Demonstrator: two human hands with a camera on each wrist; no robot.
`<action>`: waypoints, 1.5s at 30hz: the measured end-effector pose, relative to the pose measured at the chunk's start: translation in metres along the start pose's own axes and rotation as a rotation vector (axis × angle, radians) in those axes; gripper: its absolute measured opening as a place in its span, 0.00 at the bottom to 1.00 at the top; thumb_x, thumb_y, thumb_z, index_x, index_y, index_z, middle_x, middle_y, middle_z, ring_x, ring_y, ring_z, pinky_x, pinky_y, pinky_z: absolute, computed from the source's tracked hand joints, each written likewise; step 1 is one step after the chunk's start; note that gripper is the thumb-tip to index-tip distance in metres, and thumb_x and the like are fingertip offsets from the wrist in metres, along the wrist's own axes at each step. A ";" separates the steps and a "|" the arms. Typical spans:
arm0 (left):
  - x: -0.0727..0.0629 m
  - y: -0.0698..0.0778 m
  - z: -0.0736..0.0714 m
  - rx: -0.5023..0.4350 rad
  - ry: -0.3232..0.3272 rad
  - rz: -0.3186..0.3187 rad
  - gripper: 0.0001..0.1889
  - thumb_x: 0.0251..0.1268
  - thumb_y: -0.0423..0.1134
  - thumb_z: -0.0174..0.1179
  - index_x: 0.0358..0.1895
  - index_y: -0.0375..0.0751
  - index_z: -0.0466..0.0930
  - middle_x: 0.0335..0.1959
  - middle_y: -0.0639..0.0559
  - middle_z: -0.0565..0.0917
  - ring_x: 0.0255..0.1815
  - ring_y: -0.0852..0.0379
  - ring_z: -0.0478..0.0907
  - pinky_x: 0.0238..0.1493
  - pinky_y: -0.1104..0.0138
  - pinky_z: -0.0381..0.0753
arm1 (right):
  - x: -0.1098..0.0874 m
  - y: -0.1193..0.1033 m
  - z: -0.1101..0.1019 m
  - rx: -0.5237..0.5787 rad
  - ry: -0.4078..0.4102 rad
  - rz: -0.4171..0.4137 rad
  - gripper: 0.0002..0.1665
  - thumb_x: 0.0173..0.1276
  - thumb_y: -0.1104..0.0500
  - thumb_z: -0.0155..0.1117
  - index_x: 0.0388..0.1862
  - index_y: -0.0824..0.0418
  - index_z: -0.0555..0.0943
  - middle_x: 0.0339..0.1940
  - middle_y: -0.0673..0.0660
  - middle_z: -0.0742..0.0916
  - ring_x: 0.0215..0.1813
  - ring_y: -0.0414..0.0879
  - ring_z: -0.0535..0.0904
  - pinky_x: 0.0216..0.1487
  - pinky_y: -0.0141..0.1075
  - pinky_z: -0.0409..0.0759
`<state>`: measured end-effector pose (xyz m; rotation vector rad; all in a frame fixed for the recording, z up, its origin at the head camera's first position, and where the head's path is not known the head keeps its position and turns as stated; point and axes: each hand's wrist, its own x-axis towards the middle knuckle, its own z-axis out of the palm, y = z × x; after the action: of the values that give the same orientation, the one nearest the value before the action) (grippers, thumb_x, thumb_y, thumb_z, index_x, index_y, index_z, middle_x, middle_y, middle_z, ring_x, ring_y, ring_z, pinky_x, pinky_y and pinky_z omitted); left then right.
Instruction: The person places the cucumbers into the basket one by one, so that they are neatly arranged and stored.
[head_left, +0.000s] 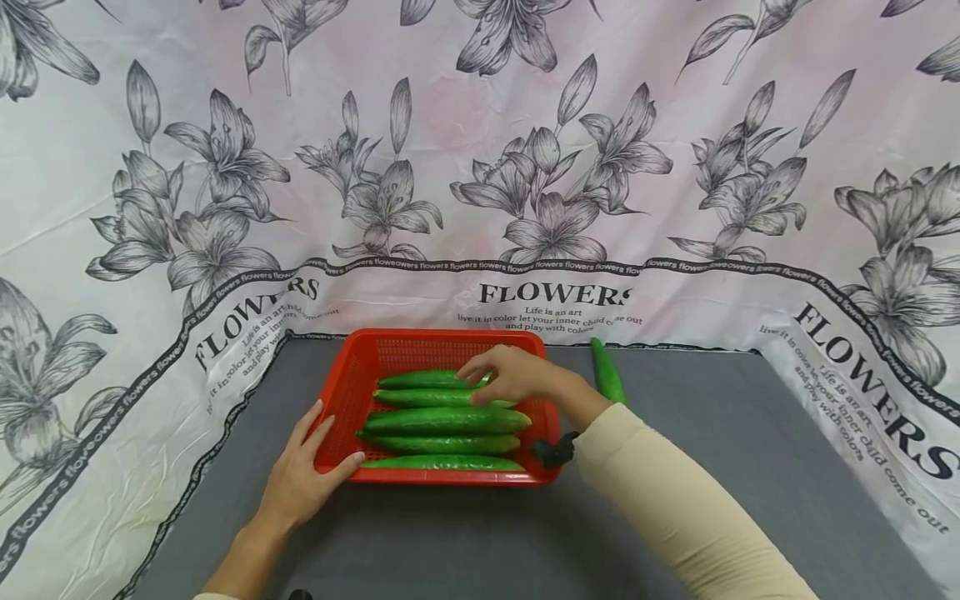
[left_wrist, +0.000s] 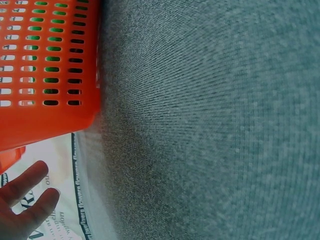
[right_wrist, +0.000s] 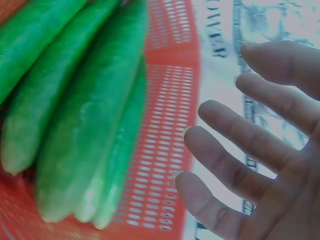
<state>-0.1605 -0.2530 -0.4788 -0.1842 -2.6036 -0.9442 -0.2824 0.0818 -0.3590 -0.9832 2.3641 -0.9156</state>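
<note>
Several green cucumbers point(head_left: 448, 419) lie side by side in a red perforated plastic basket point(head_left: 450, 477). My left hand point(head_left: 303, 475) is at the basket's front left corner, its thumb at the rim and its other fingers spread along the outside of the left wall. In the left wrist view, fingers point(left_wrist: 30, 177) extend beside the basket. Over the back cucumbers hovers my right hand point(head_left: 517, 373), holding nothing. The right wrist view shows this hand point(right_wrist: 270, 165) with fingers spread, apart from the cucumbers point(right_wrist: 90, 115).
One more cucumber point(head_left: 609, 375) lies on the grey table point(head_left: 720, 433), right of the basket and partly hidden by my right sleeve. Behind the table hangs a flower-printed cloth point(head_left: 450, 167). A small black object point(head_left: 553, 452) shows by the right forearm.
</note>
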 end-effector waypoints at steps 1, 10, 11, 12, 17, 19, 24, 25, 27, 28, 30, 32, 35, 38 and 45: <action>0.000 0.000 0.000 0.002 0.001 0.001 0.39 0.55 0.55 0.68 0.64 0.31 0.71 0.73 0.46 0.58 0.64 0.38 0.64 0.53 0.40 0.67 | -0.005 -0.002 -0.003 0.014 0.014 -0.011 0.24 0.64 0.59 0.68 0.60 0.55 0.80 0.51 0.54 0.84 0.50 0.47 0.81 0.42 0.38 0.80; -0.001 0.000 -0.002 0.003 0.001 0.001 0.39 0.55 0.55 0.68 0.64 0.31 0.71 0.73 0.46 0.59 0.64 0.38 0.64 0.53 0.40 0.67 | -0.050 -0.003 -0.021 -0.019 0.234 -0.051 0.24 0.66 0.54 0.65 0.61 0.53 0.79 0.52 0.47 0.83 0.50 0.46 0.78 0.47 0.43 0.77; -0.001 0.000 -0.002 0.004 -0.001 0.001 0.39 0.55 0.55 0.68 0.65 0.31 0.71 0.73 0.46 0.59 0.64 0.39 0.64 0.53 0.40 0.67 | -0.056 -0.003 -0.023 -0.017 0.257 -0.047 0.24 0.66 0.54 0.65 0.61 0.53 0.79 0.52 0.47 0.83 0.50 0.46 0.78 0.46 0.44 0.77; -0.001 0.000 -0.002 0.006 -0.002 0.000 0.39 0.55 0.55 0.68 0.65 0.31 0.71 0.73 0.46 0.59 0.64 0.38 0.64 0.53 0.39 0.67 | -0.061 -0.002 -0.024 -0.017 0.280 -0.046 0.24 0.66 0.54 0.65 0.61 0.52 0.79 0.53 0.47 0.83 0.50 0.46 0.78 0.45 0.44 0.77; 0.000 0.001 -0.003 0.011 -0.008 -0.002 0.40 0.56 0.56 0.67 0.65 0.31 0.71 0.73 0.46 0.58 0.64 0.38 0.63 0.53 0.39 0.66 | -0.086 0.001 -0.028 0.004 0.392 -0.062 0.24 0.66 0.54 0.67 0.62 0.53 0.79 0.55 0.51 0.82 0.51 0.48 0.79 0.44 0.46 0.78; 0.000 0.001 -0.002 0.008 -0.008 -0.001 0.40 0.56 0.56 0.68 0.65 0.31 0.71 0.73 0.46 0.58 0.64 0.38 0.63 0.53 0.39 0.67 | -0.095 0.004 -0.029 0.021 0.444 -0.065 0.25 0.66 0.54 0.67 0.62 0.55 0.79 0.55 0.53 0.82 0.50 0.48 0.80 0.44 0.46 0.78; 0.001 0.001 -0.001 0.004 -0.001 0.003 0.39 0.55 0.55 0.68 0.65 0.32 0.71 0.73 0.46 0.59 0.64 0.39 0.64 0.53 0.40 0.67 | -0.116 0.016 -0.030 0.063 0.563 -0.042 0.25 0.66 0.55 0.67 0.61 0.57 0.78 0.57 0.53 0.82 0.49 0.46 0.80 0.45 0.47 0.78; 0.001 0.002 -0.001 0.004 0.000 0.004 0.39 0.55 0.55 0.68 0.64 0.32 0.71 0.73 0.46 0.59 0.64 0.39 0.64 0.53 0.40 0.67 | -0.119 0.019 -0.029 0.072 0.578 -0.038 0.25 0.67 0.55 0.67 0.62 0.57 0.78 0.57 0.53 0.81 0.49 0.46 0.80 0.46 0.48 0.77; 0.001 0.002 0.000 0.001 0.003 0.005 0.39 0.55 0.55 0.69 0.64 0.31 0.72 0.73 0.46 0.59 0.64 0.39 0.64 0.53 0.40 0.67 | -0.125 0.025 -0.029 0.086 0.602 -0.038 0.25 0.67 0.56 0.67 0.63 0.57 0.77 0.58 0.54 0.81 0.50 0.47 0.80 0.48 0.49 0.77; 0.001 0.002 0.000 0.001 0.004 0.006 0.39 0.55 0.55 0.69 0.64 0.31 0.72 0.73 0.46 0.59 0.64 0.39 0.64 0.52 0.40 0.67 | -0.127 0.028 -0.029 0.098 0.611 -0.034 0.25 0.67 0.57 0.66 0.63 0.57 0.77 0.58 0.54 0.81 0.50 0.48 0.79 0.48 0.49 0.77; 0.000 0.002 0.000 0.000 0.007 0.008 0.39 0.55 0.55 0.69 0.64 0.31 0.72 0.72 0.46 0.59 0.64 0.39 0.64 0.52 0.40 0.67 | -0.132 0.034 -0.028 0.116 0.623 -0.025 0.26 0.67 0.57 0.66 0.64 0.56 0.76 0.57 0.56 0.81 0.51 0.50 0.79 0.48 0.50 0.77; 0.000 0.002 0.000 0.000 0.009 0.011 0.39 0.54 0.54 0.69 0.64 0.31 0.72 0.72 0.46 0.59 0.64 0.38 0.64 0.52 0.40 0.67 | -0.135 0.041 -0.027 0.122 0.634 -0.008 0.27 0.67 0.58 0.66 0.65 0.56 0.75 0.57 0.58 0.81 0.52 0.52 0.79 0.47 0.50 0.77; -0.002 0.002 0.001 0.001 0.012 0.014 0.39 0.54 0.54 0.69 0.63 0.31 0.72 0.72 0.45 0.60 0.64 0.38 0.64 0.53 0.40 0.67 | -0.140 0.051 -0.025 0.137 0.647 0.023 0.28 0.68 0.58 0.66 0.66 0.57 0.74 0.57 0.60 0.80 0.53 0.54 0.78 0.46 0.49 0.77; -0.003 0.001 0.002 0.000 0.014 0.011 0.38 0.54 0.54 0.69 0.63 0.30 0.72 0.72 0.46 0.60 0.64 0.38 0.64 0.53 0.40 0.67 | -0.144 0.060 -0.024 0.148 0.666 0.040 0.28 0.68 0.59 0.65 0.66 0.59 0.73 0.58 0.62 0.79 0.54 0.57 0.77 0.44 0.46 0.79; -0.001 -0.001 0.001 0.003 0.014 0.010 0.39 0.55 0.54 0.69 0.64 0.31 0.72 0.73 0.47 0.59 0.64 0.38 0.64 0.53 0.40 0.67 | -0.149 0.090 -0.022 0.221 0.692 0.101 0.30 0.70 0.56 0.64 0.68 0.63 0.70 0.60 0.67 0.76 0.56 0.61 0.75 0.44 0.47 0.81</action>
<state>-0.1600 -0.2528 -0.4807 -0.1886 -2.5890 -0.9348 -0.2383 0.2487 -0.3891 -0.4957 2.7244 -1.6358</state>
